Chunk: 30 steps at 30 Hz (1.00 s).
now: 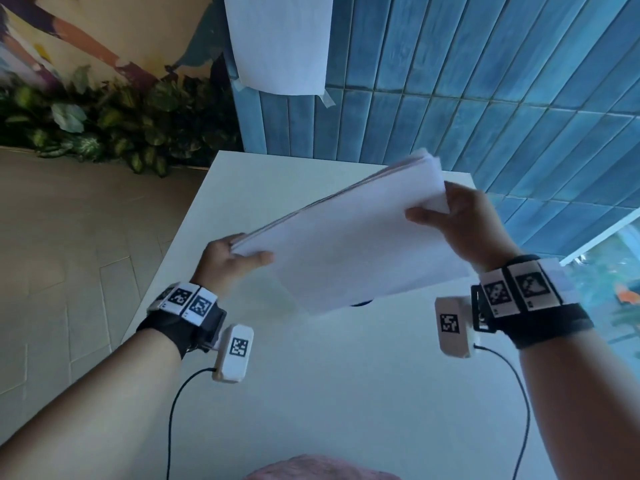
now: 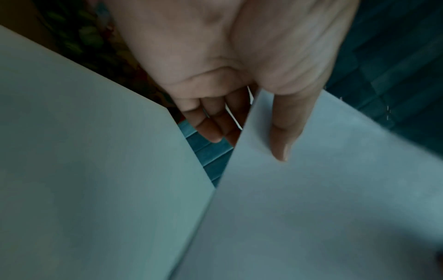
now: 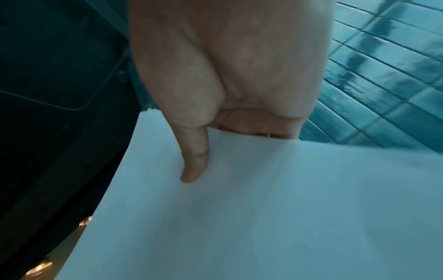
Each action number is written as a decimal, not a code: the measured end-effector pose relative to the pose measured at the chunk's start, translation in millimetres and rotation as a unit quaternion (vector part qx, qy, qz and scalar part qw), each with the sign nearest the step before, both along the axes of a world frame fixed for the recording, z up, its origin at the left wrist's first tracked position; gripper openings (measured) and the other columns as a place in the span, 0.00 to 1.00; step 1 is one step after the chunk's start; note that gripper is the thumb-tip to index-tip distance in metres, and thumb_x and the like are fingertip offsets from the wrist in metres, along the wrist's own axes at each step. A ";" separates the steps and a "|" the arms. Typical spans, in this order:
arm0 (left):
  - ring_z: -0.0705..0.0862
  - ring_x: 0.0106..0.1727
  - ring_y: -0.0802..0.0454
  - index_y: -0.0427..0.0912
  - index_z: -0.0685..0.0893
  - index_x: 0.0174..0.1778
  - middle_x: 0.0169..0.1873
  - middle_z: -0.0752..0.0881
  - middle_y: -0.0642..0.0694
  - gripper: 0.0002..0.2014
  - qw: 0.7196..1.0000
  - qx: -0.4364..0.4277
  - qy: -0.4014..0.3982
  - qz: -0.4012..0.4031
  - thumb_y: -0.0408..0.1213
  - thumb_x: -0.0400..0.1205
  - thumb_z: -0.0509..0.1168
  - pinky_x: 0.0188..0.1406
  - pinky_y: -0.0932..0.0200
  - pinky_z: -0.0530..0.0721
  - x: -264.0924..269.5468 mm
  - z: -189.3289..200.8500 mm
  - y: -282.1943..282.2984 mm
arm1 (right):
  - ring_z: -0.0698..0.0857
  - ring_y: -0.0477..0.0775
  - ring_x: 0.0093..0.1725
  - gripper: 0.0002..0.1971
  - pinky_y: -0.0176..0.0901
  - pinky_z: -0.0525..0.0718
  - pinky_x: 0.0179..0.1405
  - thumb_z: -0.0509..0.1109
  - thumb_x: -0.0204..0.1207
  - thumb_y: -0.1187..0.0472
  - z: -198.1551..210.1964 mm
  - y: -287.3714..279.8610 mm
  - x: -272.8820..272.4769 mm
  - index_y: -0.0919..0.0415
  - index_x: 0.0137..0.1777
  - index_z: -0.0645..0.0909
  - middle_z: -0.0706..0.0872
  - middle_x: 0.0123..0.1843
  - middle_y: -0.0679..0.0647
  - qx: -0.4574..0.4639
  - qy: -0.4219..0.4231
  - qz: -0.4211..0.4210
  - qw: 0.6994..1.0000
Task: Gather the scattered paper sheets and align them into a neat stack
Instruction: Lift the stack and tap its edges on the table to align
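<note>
Pink fabric (image 1: 322, 467) shows at the bottom edge of the head view, closest to us, and just beyond it our two forearms reach out over the white counter (image 1: 311, 393). Between them we hold the paper stack (image 1: 353, 251) in the air, tilted, its far corner raised toward the blue tiled wall (image 1: 502, 81). Our left hand (image 1: 230, 259) pinches the near left corner, thumb on top and fingers curled beneath; the left wrist view shows that thumb flat on the top sheet. Our right hand (image 1: 464, 223) pinches the far right edge in the same way, thumb over and fingers under.

We judge the gathering done: no loose sheets show on the counter. The alignment looks only partly finished, since the far corner of the stack fans a little and layered edges show along its left side. What seems left is to square those edges, perhaps by tapping them on the counter, and to set the stack down flat. Another sheet (image 1: 277, 39) hangs taped on the wall.
</note>
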<state>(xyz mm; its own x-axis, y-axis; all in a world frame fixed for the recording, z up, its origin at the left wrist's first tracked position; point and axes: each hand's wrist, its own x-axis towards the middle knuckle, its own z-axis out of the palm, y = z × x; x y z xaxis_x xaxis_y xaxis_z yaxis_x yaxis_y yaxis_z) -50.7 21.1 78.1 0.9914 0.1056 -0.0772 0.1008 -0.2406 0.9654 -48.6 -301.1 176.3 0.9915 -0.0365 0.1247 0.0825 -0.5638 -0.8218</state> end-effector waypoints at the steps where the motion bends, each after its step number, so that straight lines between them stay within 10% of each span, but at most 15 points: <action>1: 0.86 0.39 0.50 0.41 0.91 0.36 0.37 0.92 0.38 0.07 1.000 -0.022 -0.013 0.018 0.36 0.67 0.82 0.48 0.52 0.83 2.6 4.3 0.1 | 0.91 0.51 0.39 0.05 0.54 0.89 0.50 0.79 0.69 0.64 -10.1 -1.6 -1.8 0.54 0.39 0.87 0.92 0.36 0.46 0.032 0.005 -0.018 0.999; 3: 0.86 0.34 0.58 0.47 0.89 0.26 0.26 0.89 0.54 0.10 0.997 -0.049 -0.046 0.045 0.31 0.70 0.78 0.43 0.62 0.83 4.1 16.2 -5.2 | 0.81 0.33 0.20 0.18 0.26 0.81 0.28 0.78 0.71 0.68 -28.0 0.7 -9.3 0.51 0.26 0.76 0.81 0.17 0.36 0.068 0.023 -0.060 0.996; 5: 0.89 0.42 0.56 0.44 0.90 0.39 0.37 0.92 0.52 0.06 0.993 -0.070 -0.078 0.047 0.28 0.75 0.74 0.47 0.62 0.85 6.2 21.9 -14.8 | 0.69 0.38 0.11 0.28 0.28 0.65 0.18 0.78 0.71 0.68 -49.3 7.2 -17.0 0.50 0.20 0.64 0.69 0.08 0.40 0.078 0.029 -0.106 0.991; 8: 0.87 0.54 0.48 0.35 0.80 0.60 0.53 0.89 0.44 0.15 0.990 0.007 -0.134 0.054 0.37 0.80 0.68 0.59 0.55 0.83 5.5 18.9 -29.7 | 0.67 0.41 0.13 0.27 0.37 0.64 0.21 0.79 0.70 0.63 -82.2 15.4 -22.6 0.51 0.20 0.64 0.70 0.11 0.42 0.116 0.015 -0.172 0.978; 16: 0.85 0.56 0.45 0.42 0.76 0.59 0.55 0.86 0.44 0.10 0.987 0.056 -0.117 0.092 0.36 0.83 0.65 0.60 0.53 0.81 -12.0 -10.7 -47.5 | 0.79 0.34 0.25 0.04 0.21 0.71 0.23 0.77 0.72 0.60 -125.5 28.0 -38.0 0.56 0.39 0.84 0.80 0.28 0.43 0.138 -0.003 -0.237 0.962; 26: 0.85 0.61 0.48 0.50 0.74 0.62 0.60 0.85 0.45 0.22 0.994 0.016 -0.065 0.081 0.35 0.74 0.71 0.67 0.43 0.81 -11.6 -38.6 -36.0 | 0.84 0.40 0.42 0.15 0.26 0.77 0.36 0.79 0.69 0.62 -145.7 31.5 -42.7 0.55 0.53 0.80 0.86 0.44 0.47 0.112 0.045 -0.159 0.980; 30: 0.86 0.57 0.46 0.43 0.76 0.62 0.56 0.86 0.45 0.22 0.995 0.012 -0.003 0.098 0.37 0.74 0.74 0.62 0.36 0.83 -8.9 -52.2 -34.8 | 0.83 0.47 0.33 0.12 0.31 0.75 0.29 0.79 0.69 0.60 -153.7 29.3 -32.7 0.64 0.49 0.82 0.86 0.38 0.54 0.120 0.079 -0.184 0.972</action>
<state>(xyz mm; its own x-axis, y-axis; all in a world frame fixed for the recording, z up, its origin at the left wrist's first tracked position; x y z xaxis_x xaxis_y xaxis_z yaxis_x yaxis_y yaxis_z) -59.5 -13.7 25.9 0.9520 0.2986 -0.0670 0.1427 -0.2395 0.9604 -81.2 -271.8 22.6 0.9117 -0.4023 -0.0838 -0.2266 -0.3222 -0.9191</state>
